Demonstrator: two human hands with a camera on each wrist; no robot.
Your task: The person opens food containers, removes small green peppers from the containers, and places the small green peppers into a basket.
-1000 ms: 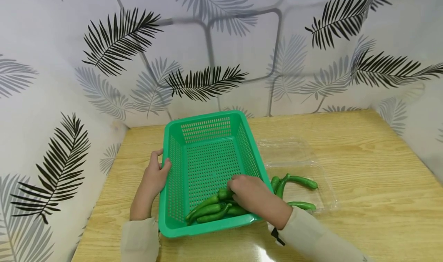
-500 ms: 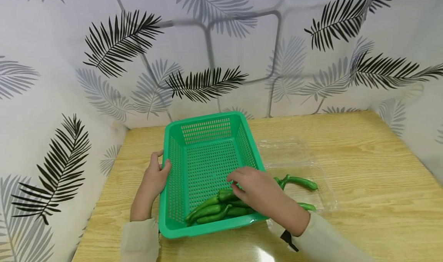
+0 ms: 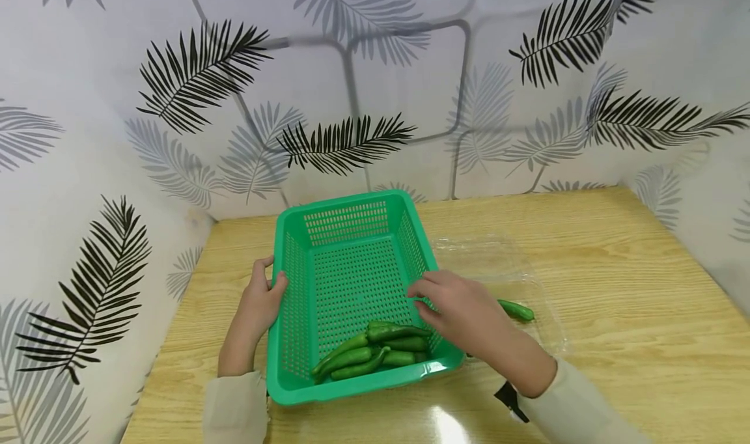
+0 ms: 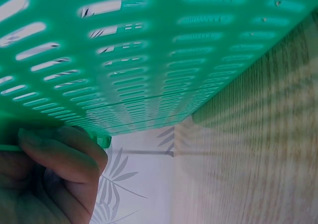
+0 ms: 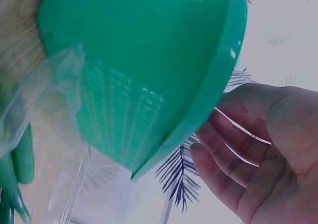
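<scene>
Inside the basket (image 3: 351, 288) gripped by the left hand (image 3: 261, 304), green peppers (image 3: 356, 357) were heaped below, untouched by the slack, empty fingers of the right hand (image 3: 459, 306).

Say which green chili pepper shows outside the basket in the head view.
The partly hidden chili pepper in the clear plastic container; the others in that view lie inside the green basket.
</scene>
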